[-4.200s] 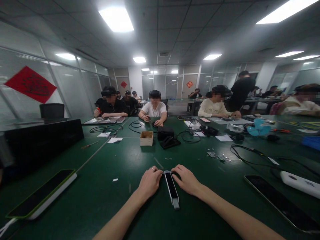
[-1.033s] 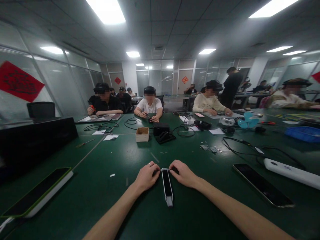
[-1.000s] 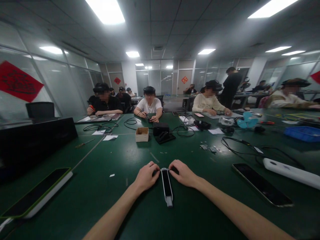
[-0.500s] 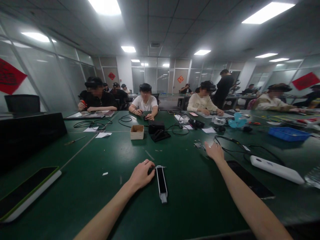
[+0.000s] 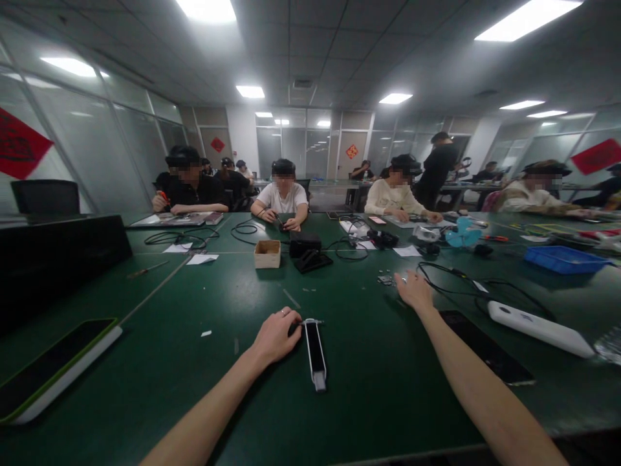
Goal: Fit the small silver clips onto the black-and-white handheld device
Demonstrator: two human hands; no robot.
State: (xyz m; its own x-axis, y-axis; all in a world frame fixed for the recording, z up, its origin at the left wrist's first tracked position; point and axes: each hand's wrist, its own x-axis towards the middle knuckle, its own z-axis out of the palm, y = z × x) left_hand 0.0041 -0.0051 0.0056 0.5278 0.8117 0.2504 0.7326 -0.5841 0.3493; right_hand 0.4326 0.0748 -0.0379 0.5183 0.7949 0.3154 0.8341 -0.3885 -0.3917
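Your right hand point(image 5: 413, 292) has left the slim black-and-white device point(image 5: 315, 353) since a second ago and now lies out to the right of centre, fingers loosely spread and empty, their tips just beside a scatter of small metal parts point(image 5: 386, 280) on the green table point(image 5: 349, 414). Your left hand point(image 5: 276, 336) has stayed where it was, curled against the left side of the device's far end and touching it; you cannot tell from this angle whether the fingers actually pinch it.

The device lies flat just below the middle of the frame, lengthwise away from you, its pale near end pointing at the bottom edge.

Right of it, a dark phone point(image 5: 490, 353) lies partly under your right forearm, and a white power strip point(image 5: 538, 329) sits beyond that, with a black cable point(image 5: 456, 275) looping above it. Further up the middle stand a small cardboard box point(image 5: 268, 254) and a black unit point(image 5: 306, 248) beside it. A blue tray point(image 5: 563, 259) sits at the right edge, a green-edged tablet point(image 5: 53, 366) at lower left. Other people sit along the table's far side.
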